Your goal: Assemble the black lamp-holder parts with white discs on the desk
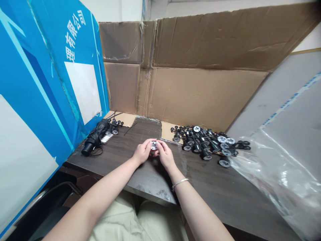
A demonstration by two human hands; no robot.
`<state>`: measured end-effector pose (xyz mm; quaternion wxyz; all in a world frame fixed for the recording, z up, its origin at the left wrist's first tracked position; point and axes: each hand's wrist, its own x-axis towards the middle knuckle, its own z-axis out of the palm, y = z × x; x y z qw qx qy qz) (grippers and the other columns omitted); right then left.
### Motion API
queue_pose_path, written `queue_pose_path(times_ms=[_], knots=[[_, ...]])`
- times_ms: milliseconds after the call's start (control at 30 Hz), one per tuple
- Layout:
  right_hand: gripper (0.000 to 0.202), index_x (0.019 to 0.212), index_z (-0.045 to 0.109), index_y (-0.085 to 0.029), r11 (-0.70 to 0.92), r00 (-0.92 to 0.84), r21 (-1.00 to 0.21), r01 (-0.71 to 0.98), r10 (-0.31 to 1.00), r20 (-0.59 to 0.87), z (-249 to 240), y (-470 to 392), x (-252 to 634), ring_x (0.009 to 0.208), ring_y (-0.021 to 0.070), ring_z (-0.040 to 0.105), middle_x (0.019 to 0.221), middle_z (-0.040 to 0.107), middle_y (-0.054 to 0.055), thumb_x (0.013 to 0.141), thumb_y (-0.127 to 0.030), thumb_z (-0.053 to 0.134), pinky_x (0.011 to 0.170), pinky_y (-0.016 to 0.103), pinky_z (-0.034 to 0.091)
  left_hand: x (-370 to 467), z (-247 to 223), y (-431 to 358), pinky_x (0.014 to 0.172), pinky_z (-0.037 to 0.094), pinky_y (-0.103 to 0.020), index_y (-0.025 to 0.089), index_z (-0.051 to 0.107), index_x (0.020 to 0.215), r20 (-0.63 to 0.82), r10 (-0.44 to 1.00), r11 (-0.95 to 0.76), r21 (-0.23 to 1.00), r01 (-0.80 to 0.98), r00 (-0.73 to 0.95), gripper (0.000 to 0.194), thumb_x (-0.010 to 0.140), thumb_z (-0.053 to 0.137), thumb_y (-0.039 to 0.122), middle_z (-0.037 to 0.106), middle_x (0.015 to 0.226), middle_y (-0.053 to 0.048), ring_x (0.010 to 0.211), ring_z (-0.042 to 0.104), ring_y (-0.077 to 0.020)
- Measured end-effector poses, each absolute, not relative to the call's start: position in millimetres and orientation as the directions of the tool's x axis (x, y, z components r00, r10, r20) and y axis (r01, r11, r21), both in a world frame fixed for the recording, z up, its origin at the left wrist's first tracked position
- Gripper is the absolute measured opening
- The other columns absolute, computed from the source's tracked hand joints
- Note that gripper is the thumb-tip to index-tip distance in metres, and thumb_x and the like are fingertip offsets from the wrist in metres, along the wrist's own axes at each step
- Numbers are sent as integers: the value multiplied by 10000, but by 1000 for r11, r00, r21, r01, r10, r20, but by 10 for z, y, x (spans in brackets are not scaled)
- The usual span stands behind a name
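Observation:
Over the middle of the dark table (147, 179), my left hand (143, 151) and my right hand (163, 153) meet around a small round part with a pale face and dark holes (153, 146). Both thumbs press on its face while the fingers curl beneath, so its underside is hidden. To the right of my hands lies a pile of black cylindrical parts (206, 155) with thin stems, several showing similar pale, holed round ends. A bracelet (180, 183) circles my right wrist.
A folded black umbrella (91, 142) lies at the left, with a few black stemmed parts (115, 131) behind it. Clear plastic sheeting (271, 180) drapes over the right side. Cardboard (208, 97) stands along the back, a blue panel (50, 83) on the left.

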<state>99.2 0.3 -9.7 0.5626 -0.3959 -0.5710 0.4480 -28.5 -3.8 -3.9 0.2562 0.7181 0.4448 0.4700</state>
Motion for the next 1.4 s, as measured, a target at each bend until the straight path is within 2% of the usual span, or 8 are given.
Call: queue_pose_path(times_ms=[133, 333, 500, 667, 833, 1000, 1167, 1400], knots=[[352, 842, 515, -199, 315, -52, -947, 67, 949, 312, -106, -9, 1016, 381, 126, 487, 435, 511, -49, 748, -537, 486, 444, 254, 401, -275, -33, -49, 673, 478, -213, 204, 566, 1085, 476, 859, -502, 717, 484, 186, 343, 878, 313, 310, 680, 871, -20, 724, 628, -131], [365, 946, 568, -185, 366, -55, -912, 185, 930, 363, -122, 3, 1007, 411, 140, 501, 473, 528, -27, 790, -485, 431, 485, 272, 419, -266, -46, -32, 796, 460, -228, 211, 546, 1107, 497, 846, -526, 710, 469, 196, 335, 882, 308, 283, 650, 1028, -22, 887, 611, -134], [356, 939, 605, -188, 432, 19, -849, 303, 888, 459, -146, -6, 947, 582, 182, 592, 675, 637, 44, 802, -444, 399, 602, 299, 447, -227, -64, -32, 857, 442, -263, 192, 530, 1104, 534, 834, -531, 713, 458, 136, 329, 882, 300, 271, 621, 1075, -47, 973, 579, -150], [340, 953, 593, -200, 448, 86, -856, 259, 872, 483, -142, -24, 916, 726, 192, 607, 877, 654, 71, 794, -440, 413, 678, 306, 459, -227, -78, -34, 937, 400, -293, 194, 475, 1171, 552, 811, -577, 705, 412, 193, 340, 863, 358, 275, 556, 1181, -58, 1075, 519, -162], [361, 938, 572, -190, 389, 47, -909, 147, 916, 399, -115, -34, 969, 527, 143, 532, 700, 615, 31, 797, -478, 406, 552, 282, 449, -260, -76, -26, 967, 380, -319, 185, 447, 1210, 562, 782, -623, 694, 360, 271, 386, 831, 410, 246, 520, 1221, -76, 1108, 491, -176], [355, 891, 570, -193, 330, -9, -943, -36, 944, 330, -115, -6, 1008, 607, 148, 558, 753, 614, 25, 762, -503, 456, 578, 279, 474, -277, -65, -22, 919, 421, -327, 195, 473, 1191, 546, 794, -608, 712, 351, 267, 398, 797, 468, 244, 546, 1182, -71, 1041, 530, -187], [326, 898, 556, -193, 325, -54, -945, -34, 944, 326, -123, 14, 1013, 711, 170, 584, 791, 634, 27, 679, -431, 593, 654, 295, 479, -278, -63, -15, 854, 458, -323, 184, 499, 1158, 531, 806, -593, 722, 357, 262, 407, 754, 520, 226, 573, 1126, -72, 950, 563, -187], [309, 885, 543, -201, 324, -58, -946, -11, 944, 324, -138, 10, 1010, 724, 183, 597, 734, 630, 18, 687, -435, 587, 650, 304, 479, -280, -57, -13, 831, 467, -321, 194, 526, 1125, 527, 808, -590, 720, 365, 265, 385, 741, 520, 213, 583, 1107, -62, 904, 569, -179]])
